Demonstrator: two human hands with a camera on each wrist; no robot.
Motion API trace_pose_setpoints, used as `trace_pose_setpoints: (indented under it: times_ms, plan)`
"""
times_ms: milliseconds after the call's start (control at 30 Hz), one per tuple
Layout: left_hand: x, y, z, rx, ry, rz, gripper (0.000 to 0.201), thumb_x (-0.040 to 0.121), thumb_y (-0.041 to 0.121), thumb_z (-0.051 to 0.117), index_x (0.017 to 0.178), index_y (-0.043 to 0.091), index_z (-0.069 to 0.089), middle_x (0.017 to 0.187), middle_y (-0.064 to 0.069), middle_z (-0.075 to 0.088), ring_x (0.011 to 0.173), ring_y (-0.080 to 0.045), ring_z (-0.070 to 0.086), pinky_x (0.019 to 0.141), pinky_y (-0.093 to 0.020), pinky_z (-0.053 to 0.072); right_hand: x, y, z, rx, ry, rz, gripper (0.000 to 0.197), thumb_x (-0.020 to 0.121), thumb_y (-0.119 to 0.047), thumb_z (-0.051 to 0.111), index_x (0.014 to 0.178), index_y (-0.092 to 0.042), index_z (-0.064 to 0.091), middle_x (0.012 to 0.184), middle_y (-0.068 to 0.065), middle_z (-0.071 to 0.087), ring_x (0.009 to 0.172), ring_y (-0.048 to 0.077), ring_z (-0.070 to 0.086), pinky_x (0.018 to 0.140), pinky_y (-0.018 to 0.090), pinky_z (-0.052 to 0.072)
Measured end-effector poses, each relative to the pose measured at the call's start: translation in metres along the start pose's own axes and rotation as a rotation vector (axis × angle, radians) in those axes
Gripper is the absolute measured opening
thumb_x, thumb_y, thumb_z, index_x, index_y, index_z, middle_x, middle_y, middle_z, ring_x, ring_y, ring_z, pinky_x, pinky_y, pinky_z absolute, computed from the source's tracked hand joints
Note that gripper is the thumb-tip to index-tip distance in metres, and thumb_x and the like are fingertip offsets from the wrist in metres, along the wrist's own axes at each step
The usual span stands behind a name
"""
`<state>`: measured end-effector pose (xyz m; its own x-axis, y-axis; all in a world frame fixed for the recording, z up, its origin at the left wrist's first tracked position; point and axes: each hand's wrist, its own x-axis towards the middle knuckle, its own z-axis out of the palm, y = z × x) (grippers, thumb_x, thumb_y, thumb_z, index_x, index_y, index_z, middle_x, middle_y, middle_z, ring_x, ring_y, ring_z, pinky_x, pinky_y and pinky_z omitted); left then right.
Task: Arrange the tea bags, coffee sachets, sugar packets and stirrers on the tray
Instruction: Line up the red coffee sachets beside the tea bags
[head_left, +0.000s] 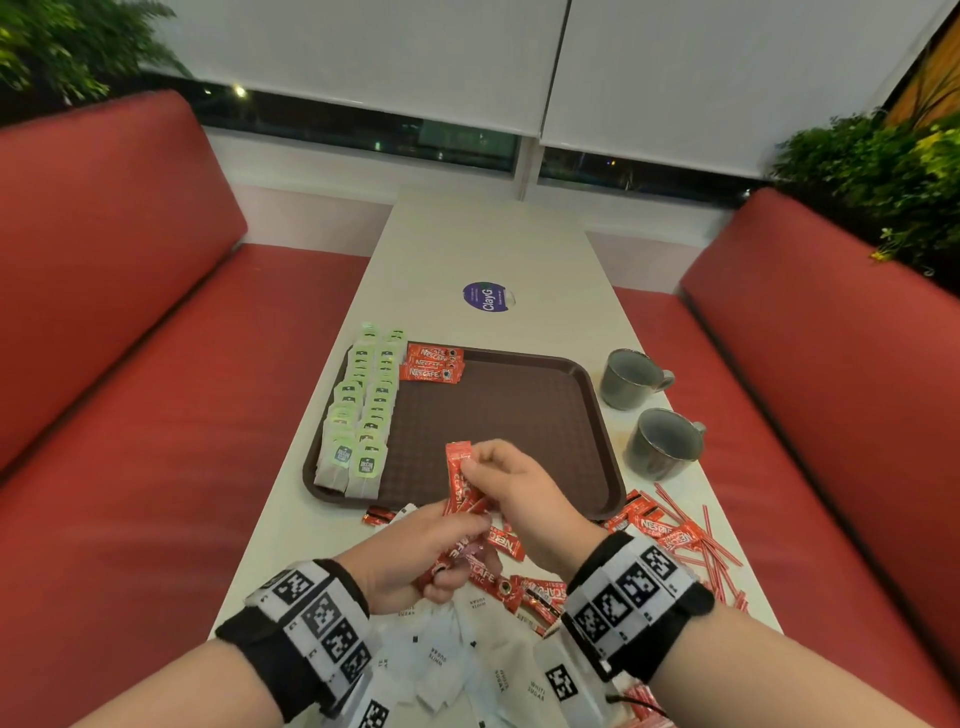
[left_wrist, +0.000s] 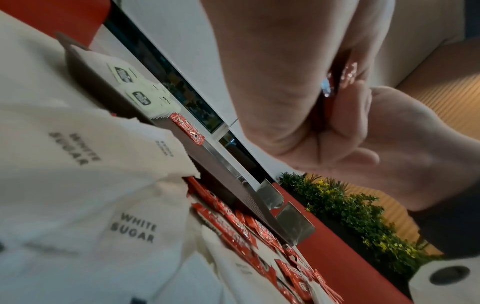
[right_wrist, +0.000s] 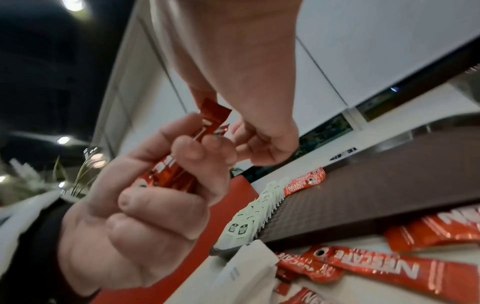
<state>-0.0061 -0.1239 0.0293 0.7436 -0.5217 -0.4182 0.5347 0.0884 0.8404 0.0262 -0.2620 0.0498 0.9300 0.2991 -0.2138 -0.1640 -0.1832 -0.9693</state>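
The brown tray (head_left: 493, 415) carries two rows of green-tagged tea bags (head_left: 363, 410) along its left side and three red coffee sachets (head_left: 434, 364) at its far left corner. Above the tray's near edge my left hand (head_left: 457, 551) grips a bundle of red coffee sachets (right_wrist: 168, 174). My right hand (head_left: 470, 470) pinches the upper part of one sachet (head_left: 460, 462) standing out of that bundle. White sugar packets (head_left: 447, 654) lie heaped under my wrists. Loose coffee sachets (head_left: 654, 525) and red-striped stirrers (head_left: 711, 551) are scattered on the table at the near right.
Two grey cups (head_left: 631, 379) (head_left: 662, 441) stand to the right of the tray. A purple round sticker (head_left: 485, 296) lies beyond it. Red bench seats flank the narrow white table (head_left: 493, 244) on both sides. Most of the tray's floor is bare.
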Motion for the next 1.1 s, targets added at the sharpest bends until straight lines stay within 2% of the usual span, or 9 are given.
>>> trace_pose_setpoints:
  times_ms: [100, 233, 300, 400, 567, 667, 767, 933, 1100]
  plan:
    - [-0.004, 0.000, -0.006, 0.044, 0.015, -0.004, 0.014, 0.096, 0.021, 0.050, 0.104, 0.009, 0.050, 0.078, -0.012, 0.064, 0.040, -0.008, 0.032, 0.038, -0.018, 0.021, 0.005, 0.001, 0.000, -0.034, -0.058, 0.006, 0.023, 0.096, -0.019, 0.054, 0.074, -0.014, 0.054, 0.080, 0.014, 0.057, 0.080, 0.026, 0.054, 0.073, 0.040, 0.044]
    - [-0.008, -0.003, -0.013, 0.077, 0.055, -0.060, 0.023, 0.094, 0.026, 0.054, 0.106, 0.006, 0.049, 0.065, -0.007, 0.058, 0.039, -0.008, 0.031, 0.037, -0.019, 0.020, 0.016, -0.007, -0.003, 0.076, 0.100, 0.048, 0.024, 0.103, -0.027, 0.039, 0.086, -0.014, 0.049, 0.078, 0.007, 0.067, 0.074, 0.022, 0.064, 0.069, 0.037, 0.052]
    - [-0.010, -0.002, -0.017, 0.015, 0.114, -0.078, 0.024, 0.093, 0.030, 0.055, 0.101, 0.008, 0.051, 0.061, -0.004, 0.053, 0.040, -0.008, 0.031, 0.038, -0.018, 0.020, 0.023, -0.008, -0.008, 0.153, 0.154, 0.119, 0.024, 0.104, -0.030, 0.035, 0.090, -0.014, 0.047, 0.070, 0.007, 0.062, 0.063, 0.021, 0.063, 0.064, 0.037, 0.053]
    - [-0.010, 0.002, -0.029, -0.136, 0.235, -0.091, 0.021, 0.092, 0.032, 0.056, 0.089, 0.012, 0.051, 0.058, -0.001, 0.045, 0.041, -0.008, 0.029, 0.036, -0.016, 0.017, 0.036, -0.013, -0.021, 0.091, 0.102, 0.296, 0.021, 0.103, -0.025, 0.034, 0.100, -0.012, 0.050, 0.064, 0.003, 0.051, 0.047, 0.014, 0.048, 0.044, 0.024, 0.039]
    - [-0.009, 0.011, -0.058, -0.353, 0.381, -0.014, 0.005, 0.089, 0.014, 0.047, 0.087, 0.010, 0.046, 0.055, -0.004, 0.040, 0.037, -0.009, 0.027, 0.035, -0.014, 0.015, 0.088, -0.028, -0.042, -0.004, -0.008, 0.470, 0.011, 0.092, -0.012, 0.050, 0.087, -0.007, 0.058, 0.063, 0.004, 0.051, 0.046, 0.011, 0.044, 0.036, 0.017, 0.029]
    - [-0.006, 0.011, -0.074, -0.403, 0.468, 0.032, 0.006, 0.090, 0.012, 0.046, 0.087, 0.007, 0.043, 0.056, -0.005, 0.040, 0.036, -0.010, 0.027, 0.034, -0.014, 0.016, 0.131, -0.035, -0.041, -0.091, -0.013, 0.434, 0.012, 0.090, -0.003, 0.052, 0.094, -0.007, 0.063, 0.070, 0.007, 0.053, 0.053, 0.013, 0.049, 0.040, 0.019, 0.037]
    - [-0.004, 0.010, -0.083, -0.436, 0.510, 0.062, 0.007, 0.089, 0.011, 0.047, 0.086, 0.006, 0.044, 0.056, -0.006, 0.041, 0.037, -0.011, 0.028, 0.033, -0.015, 0.018, 0.179, -0.028, -0.030, -0.371, 0.005, 0.214, 0.016, 0.085, 0.002, 0.060, 0.085, -0.013, 0.063, 0.076, 0.004, 0.058, 0.061, 0.014, 0.053, 0.044, 0.019, 0.042]
    - [-0.003, 0.011, -0.086, -0.396, 0.510, 0.059, 0.032, 0.062, 0.010, 0.068, 0.086, 0.002, 0.048, 0.056, -0.008, 0.041, 0.038, -0.013, 0.028, 0.034, -0.015, 0.018, 0.243, -0.007, -0.015, -0.834, 0.070, 0.062, 0.014, 0.082, -0.007, 0.063, 0.080, -0.020, 0.067, 0.098, 0.003, 0.067, 0.094, 0.019, 0.062, 0.083, 0.027, 0.049]
    - [-0.003, 0.009, -0.086, -0.392, 0.553, 0.045, 0.032, 0.061, 0.016, 0.059, 0.088, 0.001, 0.049, 0.056, -0.011, 0.042, 0.038, -0.015, 0.029, 0.039, -0.016, 0.017, 0.272, 0.005, -0.006, -0.949, 0.025, 0.052, 0.013, 0.085, -0.010, 0.063, 0.086, -0.020, 0.070, 0.106, 0.003, 0.067, 0.102, 0.020, 0.062, 0.085, 0.026, 0.047]
